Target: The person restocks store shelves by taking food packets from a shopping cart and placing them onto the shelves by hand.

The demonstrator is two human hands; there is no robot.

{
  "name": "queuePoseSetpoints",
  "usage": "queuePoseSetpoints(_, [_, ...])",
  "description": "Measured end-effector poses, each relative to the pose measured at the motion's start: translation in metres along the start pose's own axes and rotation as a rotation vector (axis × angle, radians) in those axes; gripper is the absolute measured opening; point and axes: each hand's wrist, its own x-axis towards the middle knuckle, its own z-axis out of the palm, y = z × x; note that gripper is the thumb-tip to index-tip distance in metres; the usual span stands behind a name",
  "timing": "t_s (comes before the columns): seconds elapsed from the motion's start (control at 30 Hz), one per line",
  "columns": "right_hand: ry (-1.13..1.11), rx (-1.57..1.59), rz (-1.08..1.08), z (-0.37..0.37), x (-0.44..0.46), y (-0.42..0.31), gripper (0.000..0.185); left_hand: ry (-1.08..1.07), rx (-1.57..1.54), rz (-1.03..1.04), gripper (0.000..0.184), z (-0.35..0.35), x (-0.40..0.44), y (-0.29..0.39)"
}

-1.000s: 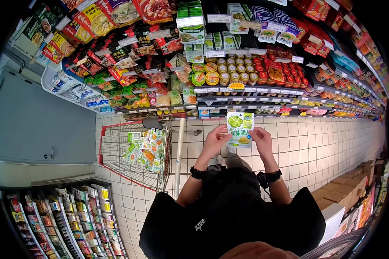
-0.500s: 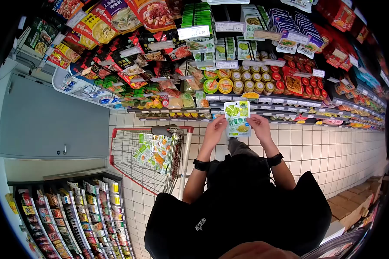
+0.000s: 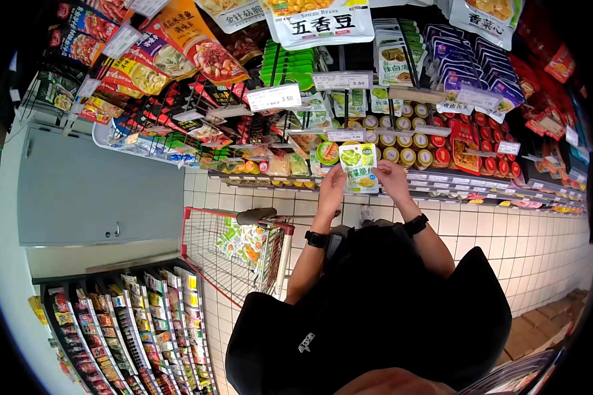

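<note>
A white and green food pouch (image 3: 360, 168), printed with Chinese characters, is upright in front of the shelves. My left hand (image 3: 333, 187) pinches its left edge, and on the opposite edge my right hand (image 3: 391, 179) has hold of it. Just behind the pouch are several lidded jars (image 3: 406, 139) and a green-rimmed round tub (image 3: 327, 153). To the left of my left arm stands a shopping cart (image 3: 190, 240) with a pile of similar pouches (image 3: 244, 242) inside.
Hanging pouches (image 3: 319, 25) and price tags (image 3: 275, 97) jut out above my hands. A grey door (image 3: 105, 187) is at the left, with a snack rack (image 3: 128, 336) below it. Cardboard boxes (image 3: 540, 326) lie at lower right on the tiled floor (image 3: 487, 243).
Both hands have raised the pouch slightly toward the shelves. My view has shifted closer to the shelf, so the hanging packs look larger and the cart appears further right and lower.
</note>
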Motion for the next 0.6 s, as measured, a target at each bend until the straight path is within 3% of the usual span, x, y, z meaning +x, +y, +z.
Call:
queuePoseSetpoints(0.2, [0.000, 0.044, -0.044, -0.001, 0.028, -0.003, 0.015, 0.012, -0.076, 0.035, 0.039, 0.006, 0.015, 0.010])
queuePoseSetpoints(0.27, [-0.002, 0.093, -0.149, 0.001, 0.040, 0.007, 0.015, 0.047, -0.064, 0.024, 0.039, 0.008, 0.020, 0.012])
queuePoseSetpoints(0.6, [0.018, 0.085, -0.135, 0.008, 0.060, -0.003, 0.018, 0.129, 0.017, 0.154, 0.043, 0.013, 0.031, 0.018])
